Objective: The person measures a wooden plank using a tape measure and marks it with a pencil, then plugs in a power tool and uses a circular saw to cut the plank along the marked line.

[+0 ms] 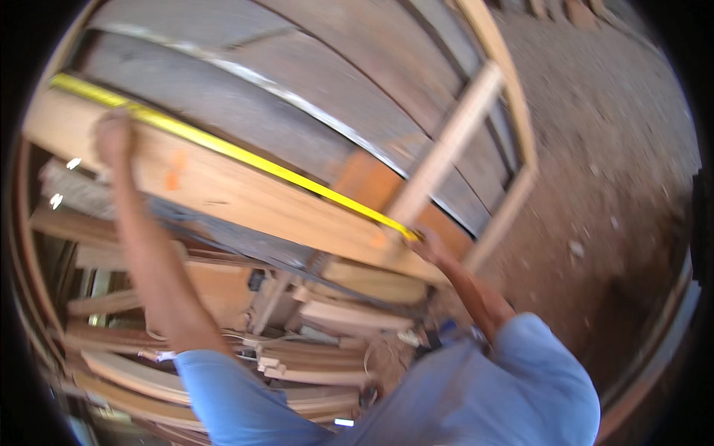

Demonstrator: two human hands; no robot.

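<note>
A yellow tape measure blade [260, 162] is stretched along the far edge of a long, pale wooden plank [245, 199]. My right hand [429, 247] pinches the blade's near-right end, beside the plank's right part. Toward the far left, my left hand [115, 137] rests on the plank against the tape; motion smears its fingers, so their grip is unclear. The blade runs on past this hand to the plank's left end. Orange marks [174, 171] show on the plank's face.
Beyond the plank lies a worn board tabletop [297, 82] with a wooden frame edge [513, 97]. A pale crosspiece [450, 141] slants over it. Stacked timber offcuts [320, 364] fill the space below and left. A dirt floor [595, 149] spreads to the right.
</note>
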